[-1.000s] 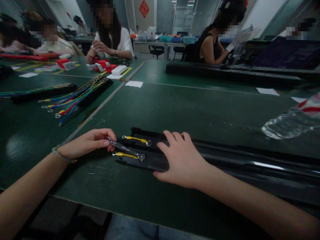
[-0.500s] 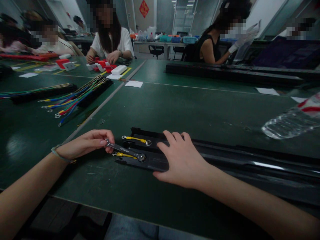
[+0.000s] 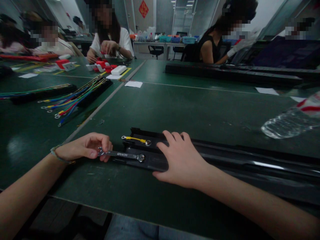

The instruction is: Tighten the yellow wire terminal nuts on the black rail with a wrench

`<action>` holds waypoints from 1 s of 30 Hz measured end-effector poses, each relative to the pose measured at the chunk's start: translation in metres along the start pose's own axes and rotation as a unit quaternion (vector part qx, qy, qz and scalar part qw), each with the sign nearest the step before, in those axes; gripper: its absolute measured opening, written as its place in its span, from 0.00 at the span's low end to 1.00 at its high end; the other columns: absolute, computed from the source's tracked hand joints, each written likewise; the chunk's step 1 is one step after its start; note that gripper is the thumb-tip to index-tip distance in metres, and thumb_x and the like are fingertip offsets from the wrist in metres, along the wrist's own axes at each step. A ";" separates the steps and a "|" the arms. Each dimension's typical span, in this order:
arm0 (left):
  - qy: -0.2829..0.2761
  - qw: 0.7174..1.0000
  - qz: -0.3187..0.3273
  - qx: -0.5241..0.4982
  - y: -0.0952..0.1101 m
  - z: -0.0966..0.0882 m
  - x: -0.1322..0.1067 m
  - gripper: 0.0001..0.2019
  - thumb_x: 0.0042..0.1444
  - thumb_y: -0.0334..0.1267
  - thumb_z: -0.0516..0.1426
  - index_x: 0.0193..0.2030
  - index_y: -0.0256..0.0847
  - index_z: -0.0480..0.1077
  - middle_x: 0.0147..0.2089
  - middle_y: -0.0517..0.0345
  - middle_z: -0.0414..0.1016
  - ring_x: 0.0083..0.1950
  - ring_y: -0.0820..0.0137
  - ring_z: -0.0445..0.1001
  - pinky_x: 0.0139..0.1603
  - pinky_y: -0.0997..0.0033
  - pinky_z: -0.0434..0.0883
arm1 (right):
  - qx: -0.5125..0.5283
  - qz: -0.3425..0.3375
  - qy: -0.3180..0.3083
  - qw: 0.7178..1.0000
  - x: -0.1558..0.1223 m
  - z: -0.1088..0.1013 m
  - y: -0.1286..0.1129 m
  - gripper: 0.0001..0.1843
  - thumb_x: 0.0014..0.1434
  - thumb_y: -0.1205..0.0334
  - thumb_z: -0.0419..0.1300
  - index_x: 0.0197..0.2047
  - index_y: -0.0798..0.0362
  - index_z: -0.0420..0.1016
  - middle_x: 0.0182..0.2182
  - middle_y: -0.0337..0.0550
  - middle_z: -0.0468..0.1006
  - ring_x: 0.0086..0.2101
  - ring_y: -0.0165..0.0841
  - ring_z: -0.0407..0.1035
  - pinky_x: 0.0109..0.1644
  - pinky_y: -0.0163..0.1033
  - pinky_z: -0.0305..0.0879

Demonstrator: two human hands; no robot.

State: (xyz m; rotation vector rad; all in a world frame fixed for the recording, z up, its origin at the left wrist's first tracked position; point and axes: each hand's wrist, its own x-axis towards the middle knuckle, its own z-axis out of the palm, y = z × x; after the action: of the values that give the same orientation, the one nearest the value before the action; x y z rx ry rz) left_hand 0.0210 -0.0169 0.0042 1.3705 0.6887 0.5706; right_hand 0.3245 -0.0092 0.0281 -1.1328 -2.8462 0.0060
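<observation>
My left hand pinches the handle end of a small silver wrench. The wrench's ring end sits on a bolt at the near left corner of a long black rail lying across the green table. A yellow-sleeved ring terminal is fastened at the rail's far left corner. My right hand lies flat on the rail just right of the wrench, fingers spread and pressing down.
A clear plastic water bottle lies at the right. Bundles of coloured wires on black rails sit at the left. Another long black rail lies at the back. Several people work at the far side with red and white parts.
My left hand has swung the wrench handle toward me, from slanted to nearly level, now covering the near yellow terminal. My right hand has stayed in place.
</observation>
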 end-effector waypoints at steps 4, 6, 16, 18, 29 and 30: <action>-0.023 1.000 0.009 -0.001 -0.001 0.000 0.000 0.08 0.47 0.38 0.59 0.33 0.37 0.67 0.27 0.56 0.69 0.30 0.67 0.67 0.31 0.69 0.63 | 0.002 0.001 0.001 1.000 0.000 0.000 0.000 0.36 0.43 0.36 0.49 0.46 0.54 0.68 0.52 0.61 0.59 0.49 0.52 0.53 0.48 0.57 0.46; -0.023 1.000 0.012 0.002 -0.002 -0.002 0.000 0.08 0.47 0.38 0.59 0.33 0.37 0.67 0.27 0.56 0.69 0.30 0.67 0.67 0.31 0.70 0.63 | 0.002 0.000 -0.003 1.000 0.000 -0.001 -0.001 0.36 0.43 0.36 0.49 0.46 0.54 0.68 0.52 0.61 0.59 0.49 0.52 0.53 0.48 0.57 0.46; 0.132 0.991 0.016 0.014 -0.013 -0.009 0.002 0.10 0.51 0.38 0.57 0.38 0.35 0.67 0.29 0.57 0.69 0.30 0.73 0.66 0.31 0.77 0.63 | -0.003 0.000 0.002 1.000 0.000 0.002 0.001 0.36 0.43 0.36 0.48 0.47 0.54 0.68 0.52 0.60 0.59 0.49 0.52 0.53 0.48 0.57 0.45; 0.145 0.989 0.010 0.010 -0.013 -0.008 0.004 0.10 0.51 0.37 0.57 0.39 0.34 0.67 0.28 0.57 0.69 0.30 0.74 0.66 0.30 0.78 0.63 | -0.003 0.000 0.002 1.000 0.000 0.001 0.001 0.36 0.43 0.36 0.48 0.47 0.54 0.68 0.52 0.59 0.59 0.49 0.52 0.53 0.48 0.56 0.45; 0.155 0.988 0.011 0.004 -0.014 -0.008 0.004 0.10 0.52 0.36 0.56 0.40 0.34 0.67 0.27 0.57 0.69 0.28 0.74 0.66 0.28 0.78 0.64 | -0.001 0.001 0.002 1.000 0.000 0.000 -0.001 0.36 0.43 0.36 0.48 0.46 0.54 0.68 0.52 0.60 0.59 0.49 0.52 0.53 0.48 0.57 0.46; 0.152 0.988 0.012 0.004 -0.014 -0.008 0.004 0.10 0.52 0.36 0.57 0.39 0.34 0.67 0.26 0.57 0.69 0.28 0.74 0.66 0.28 0.78 0.64 | -0.002 0.002 0.003 1.000 0.000 0.000 -0.001 0.36 0.42 0.36 0.49 0.46 0.54 0.68 0.52 0.60 0.59 0.49 0.52 0.53 0.48 0.57 0.46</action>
State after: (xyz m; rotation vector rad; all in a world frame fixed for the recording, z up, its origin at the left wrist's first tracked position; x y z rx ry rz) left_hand 0.0175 -0.0100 -0.0106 1.3126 0.9209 0.8074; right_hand 0.3235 -0.0099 0.0279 -1.1375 -2.8393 -0.0025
